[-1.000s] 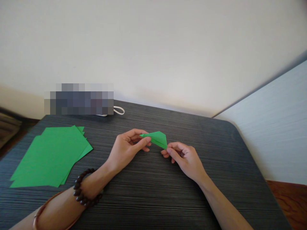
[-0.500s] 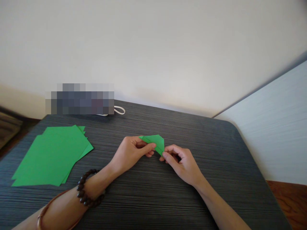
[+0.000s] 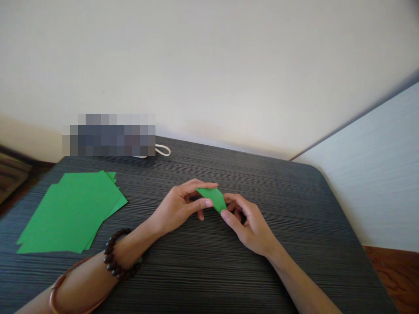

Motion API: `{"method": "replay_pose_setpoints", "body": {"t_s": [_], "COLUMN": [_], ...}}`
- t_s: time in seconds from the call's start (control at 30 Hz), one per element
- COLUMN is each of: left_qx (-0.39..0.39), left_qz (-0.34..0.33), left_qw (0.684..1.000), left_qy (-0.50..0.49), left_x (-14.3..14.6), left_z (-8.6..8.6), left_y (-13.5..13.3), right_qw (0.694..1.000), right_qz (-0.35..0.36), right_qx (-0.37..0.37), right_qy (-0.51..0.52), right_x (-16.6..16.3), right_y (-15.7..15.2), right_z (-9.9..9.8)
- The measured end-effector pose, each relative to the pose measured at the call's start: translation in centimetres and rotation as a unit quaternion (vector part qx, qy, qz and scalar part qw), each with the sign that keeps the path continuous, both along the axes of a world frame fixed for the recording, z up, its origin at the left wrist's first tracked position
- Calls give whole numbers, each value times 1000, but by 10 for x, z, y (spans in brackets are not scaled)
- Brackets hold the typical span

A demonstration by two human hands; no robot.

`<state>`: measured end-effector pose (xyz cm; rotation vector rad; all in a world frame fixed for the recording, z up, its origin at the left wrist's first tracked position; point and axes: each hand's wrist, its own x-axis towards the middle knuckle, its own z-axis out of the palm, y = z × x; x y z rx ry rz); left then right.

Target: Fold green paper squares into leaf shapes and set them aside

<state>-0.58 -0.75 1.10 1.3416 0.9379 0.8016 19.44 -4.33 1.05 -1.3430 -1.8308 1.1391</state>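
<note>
A small folded piece of green paper (image 3: 214,197) is held just above the dark striped table (image 3: 209,270), near its middle. My left hand (image 3: 178,207) pinches its left end between thumb and fingers. My right hand (image 3: 248,222) pinches its lower right tip with thumb and forefinger. The paper looks like a narrow pointed shape, partly covered by my fingers. My left wrist wears a dark beaded bracelet (image 3: 114,257) and a thin bangle.
A stack of flat green paper sheets (image 3: 72,211) lies on the table's left side. A blurred-out object with a white cord loop (image 3: 163,151) sits at the far edge by the wall. A pale panel (image 3: 376,174) borders the table on the right.
Both hands have drawn closer together and slightly lower. The folded paper has turned and now shows a narrower, flatter shape between the fingers.
</note>
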Motion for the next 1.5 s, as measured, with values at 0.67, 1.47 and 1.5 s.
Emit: {"method": "replay_pose_setpoints", "body": {"t_s": [0.67, 1.47, 1.5], "left_qx": [102, 261, 265], "left_qz": [15, 28, 30], "left_qw": [990, 933, 932], "left_qy": [93, 246, 244], "left_x": [1, 18, 18], "left_z": [-5, -7, -6], "left_y": [-4, -22, -22], "right_qw": [999, 951, 948], "right_qz": [7, -102, -100], "right_qx": [38, 262, 267], "right_qy": [-21, -126, -138], "right_x": [2, -14, -15], "right_y": [2, -7, -7], "right_z": [0, -12, -12]}}
